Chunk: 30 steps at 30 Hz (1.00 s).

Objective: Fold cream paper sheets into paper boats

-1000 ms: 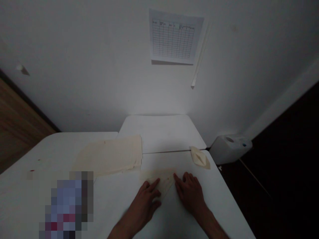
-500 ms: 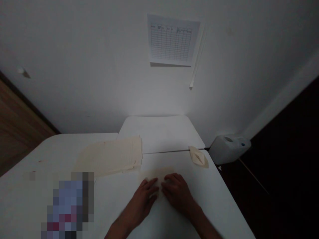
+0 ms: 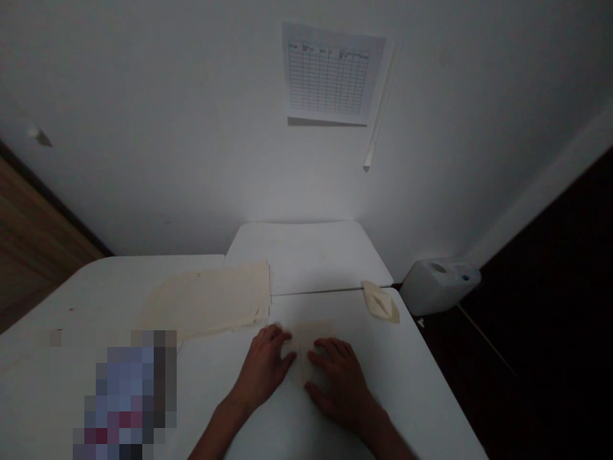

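A small cream sheet of thin paper (image 3: 313, 328) lies flat on the white table (image 3: 268, 415) in front of me, with a faint crease line running down it between my hands. At its left side rests my left hand (image 3: 265, 360), fingers bent and the thumb apart from them. My right hand (image 3: 339, 377) lies over the right part of the sheet, its fingers spread and the thumb pointing left. Both hands partly hide the sheet. A folded cream paper piece (image 3: 380, 302) with a slit-like opening sits near the table's right edge.
A stack of larger cream sheets (image 3: 215, 296) lies at the left. A blurred-out patch (image 3: 125, 390) covers something at the lower left. A white plastic jerrycan (image 3: 438, 284) stands beyond the right edge. A printed table sheet (image 3: 330, 76) hangs on the wall.
My left hand has moved left and slightly away from me, uncovering more of the sheet. The right hand's thumb has spread toward me. The gap between the hands is wider.
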{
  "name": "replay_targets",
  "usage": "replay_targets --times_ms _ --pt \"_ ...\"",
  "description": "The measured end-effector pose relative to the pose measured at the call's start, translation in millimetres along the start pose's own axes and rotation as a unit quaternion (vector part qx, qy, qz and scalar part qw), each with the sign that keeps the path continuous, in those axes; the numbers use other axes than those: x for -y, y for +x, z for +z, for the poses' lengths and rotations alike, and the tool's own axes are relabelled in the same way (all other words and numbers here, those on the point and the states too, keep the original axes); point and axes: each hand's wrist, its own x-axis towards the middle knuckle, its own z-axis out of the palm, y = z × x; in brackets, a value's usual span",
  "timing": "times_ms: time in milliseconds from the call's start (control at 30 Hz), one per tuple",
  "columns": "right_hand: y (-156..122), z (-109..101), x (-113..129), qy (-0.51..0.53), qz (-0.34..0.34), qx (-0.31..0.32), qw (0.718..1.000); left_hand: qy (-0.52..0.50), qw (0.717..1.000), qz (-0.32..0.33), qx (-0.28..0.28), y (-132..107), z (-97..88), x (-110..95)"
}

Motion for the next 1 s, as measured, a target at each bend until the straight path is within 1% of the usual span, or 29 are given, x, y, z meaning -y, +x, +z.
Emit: replay_targets --times_ms 167,533,667,1000 --pt "-1 3 1 0.006 0.005 -0.011 1.000 -0.021 1.000 -0.014 0.015 7 -1.5 3" --pt "-2 5 -1 0.006 0.004 -0.017 1.000 0.012 1.000 -0.026 0.006 6 0.8 -9" --pt "-1 4 -1 0.013 0.011 -0.008 1.000 0.019 1.000 -0.023 0.009 6 -0.3 -11" --pt "0 7 -1 0.043 0.028 -0.028 0.998 0.029 1.000 -0.009 -0.004 3 2.6 -11"
